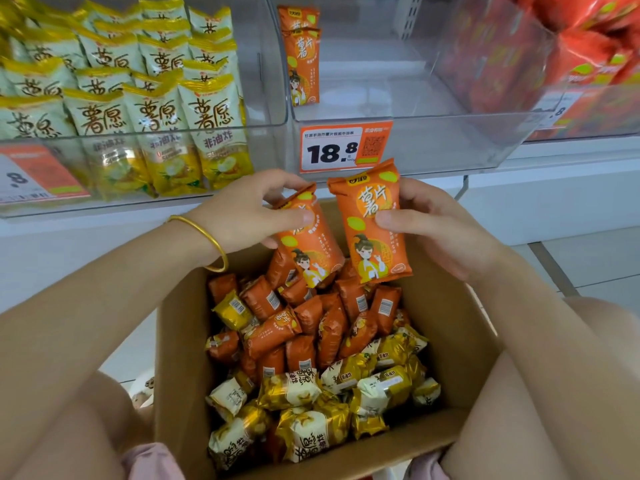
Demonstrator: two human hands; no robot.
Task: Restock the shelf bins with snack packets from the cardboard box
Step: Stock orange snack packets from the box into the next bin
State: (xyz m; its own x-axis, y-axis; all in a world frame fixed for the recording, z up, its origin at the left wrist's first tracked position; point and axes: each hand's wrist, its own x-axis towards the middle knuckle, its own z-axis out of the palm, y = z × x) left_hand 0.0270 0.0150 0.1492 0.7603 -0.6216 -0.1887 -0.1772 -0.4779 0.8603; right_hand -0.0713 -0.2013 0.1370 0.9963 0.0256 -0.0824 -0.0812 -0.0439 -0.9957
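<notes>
My left hand (247,211) grips an orange snack packet (311,251) by its upper part, tilted, just above the open cardboard box (180,341). My right hand (436,226) holds a second orange packet (372,244) upright beside the first. The box between my knees holds several orange packets at the back and several yellow-and-white packets at the front. Straight ahead is a clear shelf bin (398,133) with two orange packets (302,60) standing at its left side and bare space to their right.
The clear bin on the left (166,136) is packed with yellow-and-white packets. A bin of red packets (588,64) stands at the right. An orange price tag reading 18.8 (343,147) hangs on the middle bin's front. A gold bangle (207,240) circles my left wrist.
</notes>
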